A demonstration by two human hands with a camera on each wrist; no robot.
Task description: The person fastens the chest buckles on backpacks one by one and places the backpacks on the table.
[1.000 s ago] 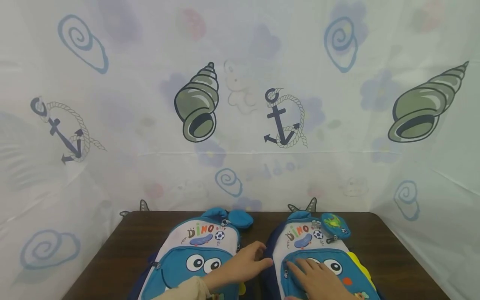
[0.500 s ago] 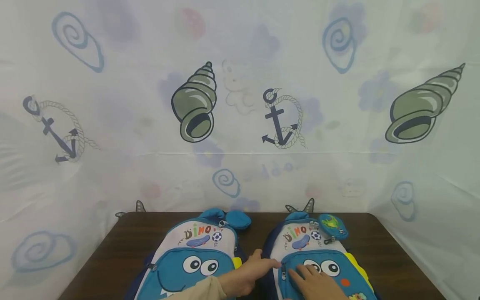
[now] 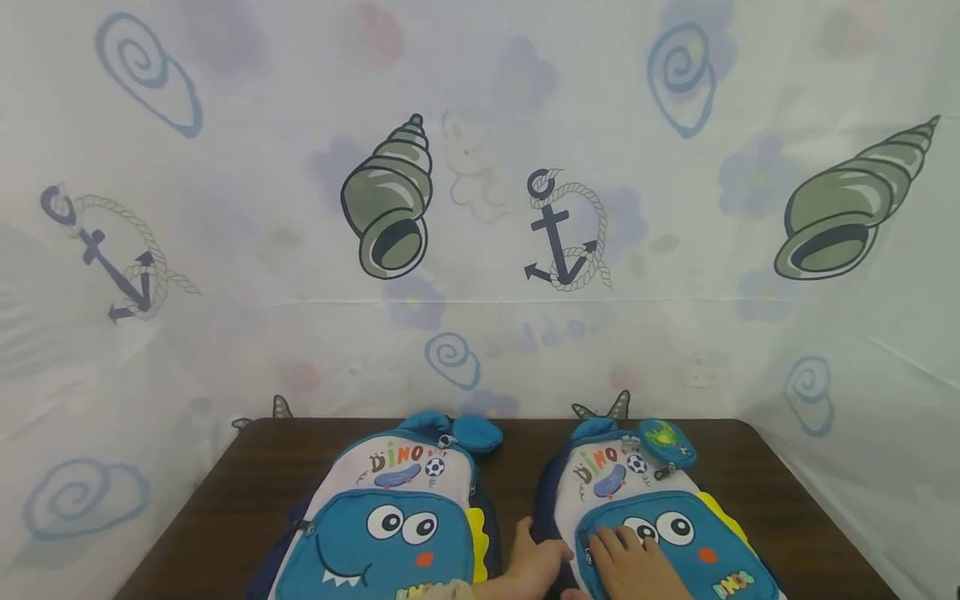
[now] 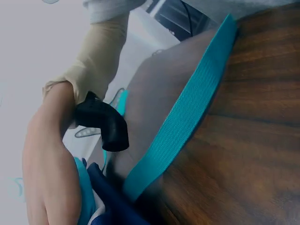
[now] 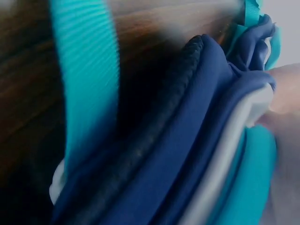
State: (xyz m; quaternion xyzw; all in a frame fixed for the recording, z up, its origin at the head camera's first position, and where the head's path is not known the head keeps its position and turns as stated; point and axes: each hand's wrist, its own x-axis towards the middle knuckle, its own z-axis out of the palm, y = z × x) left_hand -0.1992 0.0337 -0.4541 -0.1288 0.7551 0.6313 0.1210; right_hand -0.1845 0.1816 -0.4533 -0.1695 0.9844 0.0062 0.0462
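The right-hand backpack [image 3: 630, 492] lies on its back, white on top with a blue dinosaur-face pocket and navy sides. My left hand [image 3: 534, 567] grips its left side, thumb at the front edge and other fingers down along the navy side. My right hand [image 3: 637, 571] rests on the pocket, fingers laid over it beside the printed eyes. In the left wrist view my right hand [image 4: 51, 159] lies on blue fabric, with a black camera [image 4: 110, 124] on its wrist. The right wrist view shows the navy side [image 5: 187, 136] of the backpack and a turquoise strap [image 5: 89, 70].
A matching backpack [image 3: 390, 517] lies to the left, a round blue pouch [image 3: 478, 433] at its top. Another round pouch [image 3: 667, 442] hangs on the right-hand backpack. Both lie on a dark wooden table [image 3: 232, 492] before a white printed curtain [image 3: 480, 208].
My left hand has moved rightward and down onto the side of the right-hand backpack. That backpack has shifted slightly right and turned a little. My right hand has stayed on its pocket.
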